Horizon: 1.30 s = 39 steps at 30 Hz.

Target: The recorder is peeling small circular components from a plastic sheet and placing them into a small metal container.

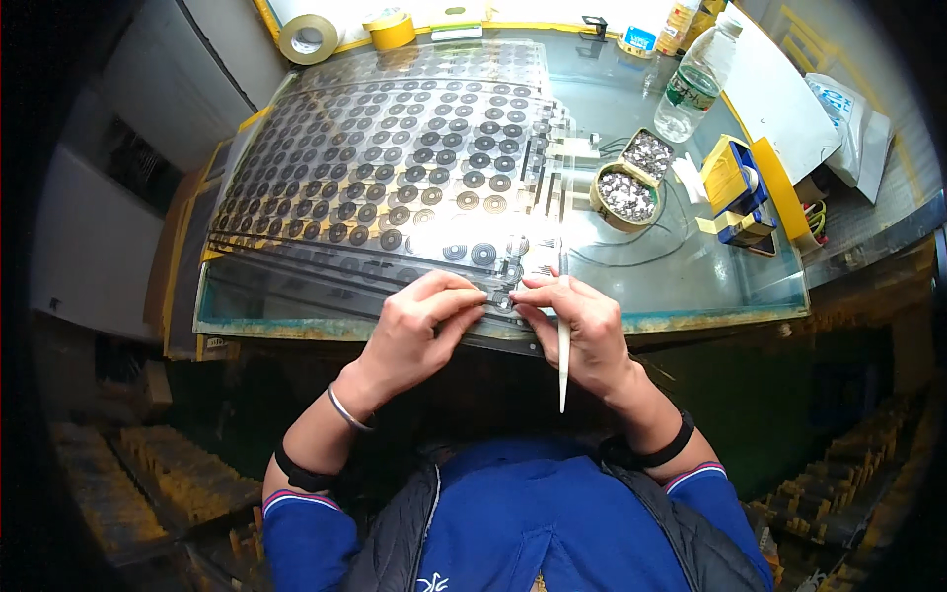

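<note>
A clear sheet (419,138) printed with rows of dark ringed discs lies on the glass-topped table. At its near right corner my left hand (419,324) is closed, thumb and forefinger pinched at a small dark piece (501,299). Facing it from the other side, the fingertips of my right hand (587,331) also close in on that piece. A slim white pen-like tool (563,367) is tucked in my right hand, its tapered end pointing toward me. What exactly the left fingertips grip is too small to make out.
Right of the sheet stand a round tin (627,197) and a square box (648,155) of small dark bits. Beyond are a plastic bottle (691,94) and a blue tape dispenser (740,197). Tape rolls (308,39) sit at the back left. Thin cables (631,264) cross the glass.
</note>
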Each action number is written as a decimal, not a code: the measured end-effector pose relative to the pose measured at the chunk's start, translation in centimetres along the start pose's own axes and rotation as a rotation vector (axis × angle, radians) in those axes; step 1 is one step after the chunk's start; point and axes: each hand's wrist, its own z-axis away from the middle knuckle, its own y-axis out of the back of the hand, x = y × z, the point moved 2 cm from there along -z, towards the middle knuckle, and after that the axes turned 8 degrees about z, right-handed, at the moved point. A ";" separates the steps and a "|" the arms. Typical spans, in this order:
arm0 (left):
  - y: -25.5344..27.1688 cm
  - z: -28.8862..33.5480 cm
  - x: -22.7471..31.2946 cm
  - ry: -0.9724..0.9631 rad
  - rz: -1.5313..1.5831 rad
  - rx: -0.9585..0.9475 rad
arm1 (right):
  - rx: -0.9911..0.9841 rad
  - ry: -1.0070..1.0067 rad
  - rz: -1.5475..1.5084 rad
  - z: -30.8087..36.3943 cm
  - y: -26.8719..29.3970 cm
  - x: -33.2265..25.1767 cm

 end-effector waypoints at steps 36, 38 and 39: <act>-0.5 -3.7 -2.4 0.583 0.508 -0.036 | 0.017 -0.030 0.016 0.1 -0.1 0.5; 0.2 -3.3 -1.3 0.671 0.723 -0.018 | -0.001 -0.072 0.000 0.3 -0.2 0.7; 0.3 -3.0 -0.4 0.660 0.783 -0.021 | 0.003 -0.072 0.001 0.2 -0.1 0.5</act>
